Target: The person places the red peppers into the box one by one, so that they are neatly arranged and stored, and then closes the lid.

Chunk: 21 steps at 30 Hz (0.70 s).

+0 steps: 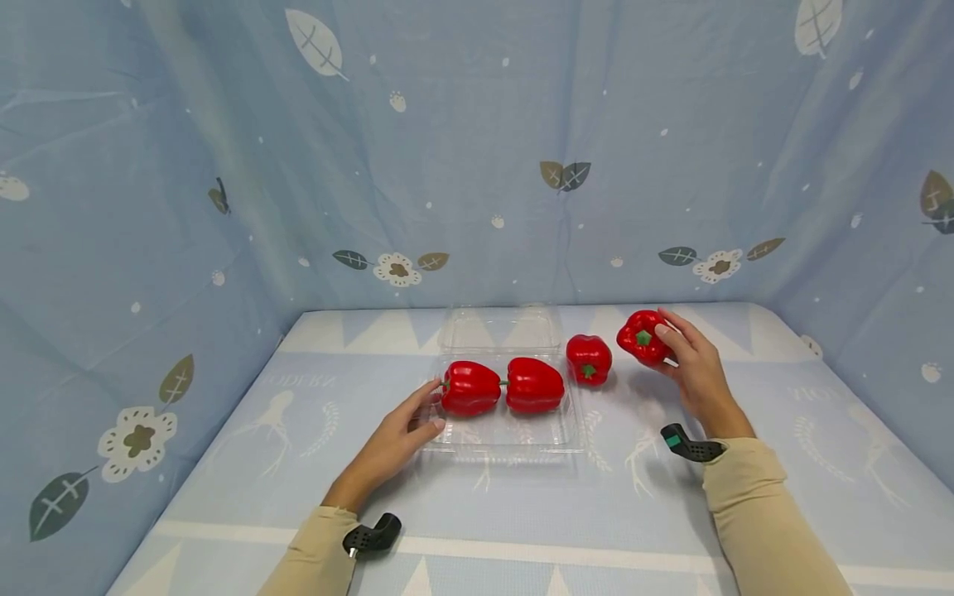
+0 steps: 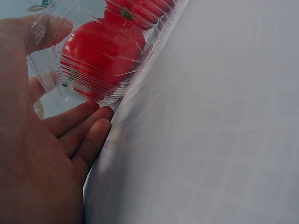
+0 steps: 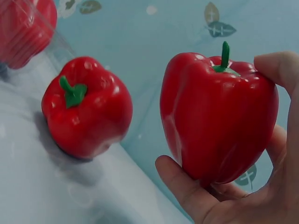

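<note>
In the head view my right hand (image 1: 696, 368) grips a red bell pepper (image 1: 643, 337) above the table, its green stem free. The right wrist view shows the thumb at the top of this pepper (image 3: 217, 119) and fingers under its base. Another red bell pepper (image 1: 589, 360) stands on the table between that hand and a clear plastic container (image 1: 514, 434). Two red peppers lie inside the container, a left one (image 1: 470, 388) and a right one (image 1: 535, 385), stems facing left. My left hand (image 1: 395, 439) touches the container's left side with loosely extended fingers.
The container's clear lid (image 1: 499, 329) lies folded back behind it. A pale patterned cloth covers the table (image 1: 298, 488). Blue patterned curtain (image 1: 477, 149) closes off the back and both sides. Each wrist carries a black device, the right one (image 1: 689, 444) and the left one (image 1: 373, 534).
</note>
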Tool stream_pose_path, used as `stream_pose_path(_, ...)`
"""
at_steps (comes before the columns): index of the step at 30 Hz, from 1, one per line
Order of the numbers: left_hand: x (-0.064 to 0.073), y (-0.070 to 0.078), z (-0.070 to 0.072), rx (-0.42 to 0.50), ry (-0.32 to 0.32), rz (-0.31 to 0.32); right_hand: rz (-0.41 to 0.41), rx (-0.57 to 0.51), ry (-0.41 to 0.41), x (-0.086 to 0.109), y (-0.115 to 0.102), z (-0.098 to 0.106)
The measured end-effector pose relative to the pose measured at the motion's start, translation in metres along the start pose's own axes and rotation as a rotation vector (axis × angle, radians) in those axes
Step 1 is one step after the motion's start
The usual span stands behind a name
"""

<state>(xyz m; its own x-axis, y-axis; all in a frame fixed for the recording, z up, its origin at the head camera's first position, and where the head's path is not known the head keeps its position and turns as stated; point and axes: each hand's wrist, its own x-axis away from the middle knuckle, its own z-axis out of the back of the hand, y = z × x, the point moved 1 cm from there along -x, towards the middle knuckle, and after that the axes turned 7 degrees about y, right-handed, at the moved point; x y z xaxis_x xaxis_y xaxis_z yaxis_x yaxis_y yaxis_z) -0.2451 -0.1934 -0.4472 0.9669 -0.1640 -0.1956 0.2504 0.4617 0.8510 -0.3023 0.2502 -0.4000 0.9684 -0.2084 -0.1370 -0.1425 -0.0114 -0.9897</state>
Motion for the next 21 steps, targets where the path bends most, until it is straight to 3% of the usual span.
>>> stream_pose_path(6, 0.0, 0.001, 0.0, 0.0, 0.01, 0.009, 0.023, -0.001, -0.065, 0.004, -0.007, -0.006)
stream_pose_path(13, 0.001, 0.002, 0.0, -0.006, 0.003, 0.02, 0.085, 0.084, -0.132, 0.009, -0.014, -0.012)
stream_pose_path(21, 0.001, 0.003, 0.0, -0.008, 0.001, 0.022, 0.126, 0.12, -0.164, 0.013, -0.026, -0.022)
